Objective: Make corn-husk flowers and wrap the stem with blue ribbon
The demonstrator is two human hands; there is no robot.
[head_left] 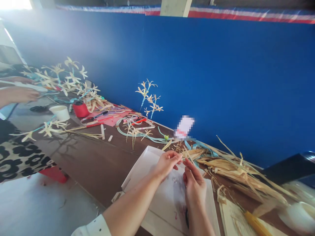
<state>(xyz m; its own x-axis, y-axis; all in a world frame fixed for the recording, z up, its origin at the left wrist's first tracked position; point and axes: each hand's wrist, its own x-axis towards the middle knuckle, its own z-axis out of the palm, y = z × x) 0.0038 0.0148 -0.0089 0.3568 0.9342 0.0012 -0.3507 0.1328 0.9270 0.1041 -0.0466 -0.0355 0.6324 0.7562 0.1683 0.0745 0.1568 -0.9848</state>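
Note:
My left hand point(167, 165) and my right hand point(195, 183) come close together above a flat white cardboard box point(141, 168). The thumb and index finger of the left are pinched at the tips. My right hand has its fingers bent and pressed together, the fingertips near those of the left. Whatever lies between the fingers is too small and thin to make out. Just beyond the hands lie dry corn husks point(233, 170), spread along the table's back edge. Small pale flowers point(147, 93) on blue-green stems stand against the blue wall panel.
At left, another person's hand point(21, 95) is near many similar flowers point(71, 77). A white cup point(60, 113), a red spool point(80, 109) and pale blue tubing point(120, 127) lie on the brown table point(93, 167). At right are a yellow-handled tool point(256, 223) and another white cup point(299, 214).

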